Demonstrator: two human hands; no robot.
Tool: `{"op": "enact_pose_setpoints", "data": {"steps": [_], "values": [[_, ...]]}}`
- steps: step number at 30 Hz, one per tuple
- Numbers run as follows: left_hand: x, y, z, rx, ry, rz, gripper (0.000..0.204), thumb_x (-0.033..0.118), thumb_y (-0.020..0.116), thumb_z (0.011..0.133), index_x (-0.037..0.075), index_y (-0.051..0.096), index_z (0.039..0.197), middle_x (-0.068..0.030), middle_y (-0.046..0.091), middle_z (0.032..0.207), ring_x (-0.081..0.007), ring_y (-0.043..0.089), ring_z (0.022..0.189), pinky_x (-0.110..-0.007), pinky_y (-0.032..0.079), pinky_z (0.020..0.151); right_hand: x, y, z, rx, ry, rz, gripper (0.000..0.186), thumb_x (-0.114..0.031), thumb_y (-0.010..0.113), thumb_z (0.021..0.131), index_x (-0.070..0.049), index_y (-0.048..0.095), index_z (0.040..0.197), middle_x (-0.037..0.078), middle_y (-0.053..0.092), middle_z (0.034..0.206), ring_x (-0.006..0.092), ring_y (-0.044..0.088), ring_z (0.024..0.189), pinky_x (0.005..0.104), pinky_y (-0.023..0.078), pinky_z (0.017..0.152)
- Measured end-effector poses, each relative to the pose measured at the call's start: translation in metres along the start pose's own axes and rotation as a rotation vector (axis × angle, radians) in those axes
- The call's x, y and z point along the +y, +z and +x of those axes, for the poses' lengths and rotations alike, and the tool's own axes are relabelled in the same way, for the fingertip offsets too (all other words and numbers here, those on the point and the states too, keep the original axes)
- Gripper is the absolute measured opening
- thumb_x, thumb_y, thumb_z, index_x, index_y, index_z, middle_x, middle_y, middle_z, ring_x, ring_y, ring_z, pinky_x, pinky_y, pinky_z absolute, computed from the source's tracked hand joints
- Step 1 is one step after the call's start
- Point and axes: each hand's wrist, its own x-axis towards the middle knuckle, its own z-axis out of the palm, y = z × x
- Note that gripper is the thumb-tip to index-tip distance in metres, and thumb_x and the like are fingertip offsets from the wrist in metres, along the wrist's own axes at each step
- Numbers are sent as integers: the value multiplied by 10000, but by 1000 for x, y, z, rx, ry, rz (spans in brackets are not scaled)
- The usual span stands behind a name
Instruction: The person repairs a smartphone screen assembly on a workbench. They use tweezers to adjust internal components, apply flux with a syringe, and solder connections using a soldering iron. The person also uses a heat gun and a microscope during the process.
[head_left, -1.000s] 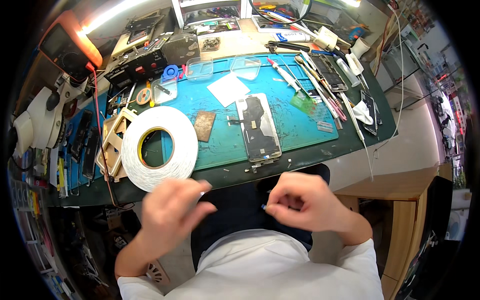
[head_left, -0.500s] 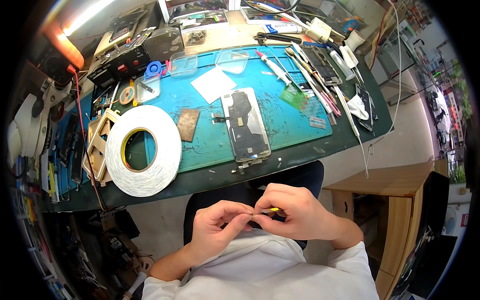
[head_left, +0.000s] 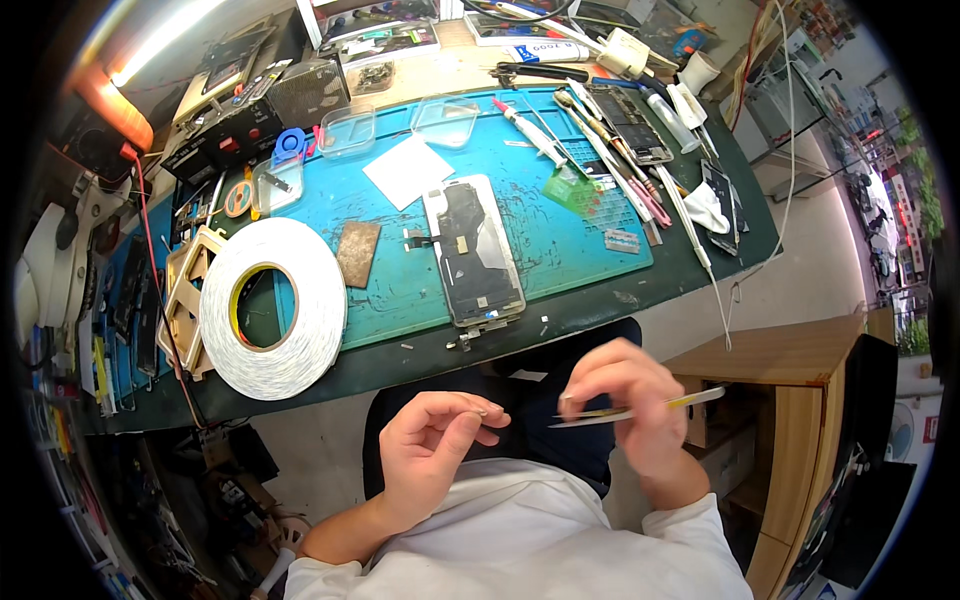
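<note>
In front of my lap, my left hand (head_left: 432,450) pinches a tiny piece (head_left: 482,413) between thumb and forefinger; it is too small to name. My right hand (head_left: 635,410), partly blurred, has a pair of tweezers (head_left: 690,397) lying across its fingers. The thin tips of the tweezers point left toward my left hand, with a gap between. Beyond both hands, a phone screen assembly (head_left: 475,250) lies back side up on the blue mat (head_left: 400,300), its flex cable sticking out to the left.
A big roll of white tape (head_left: 225,340) lies at the left, beside a brown square plate (head_left: 358,254). White paper (head_left: 407,172) and clear plastic boxes (head_left: 445,122) are farther back. A syringe (head_left: 530,133), brushes and phone parts crowd the right. A wooden cabinet (head_left: 760,350) stands right of me.
My hands have come apart. My right hand has moved right and up, and the tweezers now show at full length. My left hand keeps its pinch. The view has shifted slightly.
</note>
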Motion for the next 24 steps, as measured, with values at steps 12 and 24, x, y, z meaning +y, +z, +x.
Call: {"op": "enact_pose_setpoints", "data": {"steps": [12, 24], "values": [[-3, 5, 8, 44, -188, -213, 155, 125, 531, 1083, 13, 603, 1162, -204, 688, 1208, -311, 687, 1167, -416, 604, 944, 39, 4, -10, -50, 81, 374, 256, 54, 715, 920, 65, 693, 1176, 163, 686, 1057, 197, 726, 870, 279, 601, 718], [-12, 5, 7, 55, -136, -342, 169, 118, 599, 1055, 10, 621, 1183, -222, 689, 1258, -294, 686, 1170, -437, 574, 1006, 52, 13, -12, -21, 266, 539, 205, -18, 670, 989, 84, 697, 1165, 184, 708, 1080, 258, 753, 948, 328, 636, 821]]}}
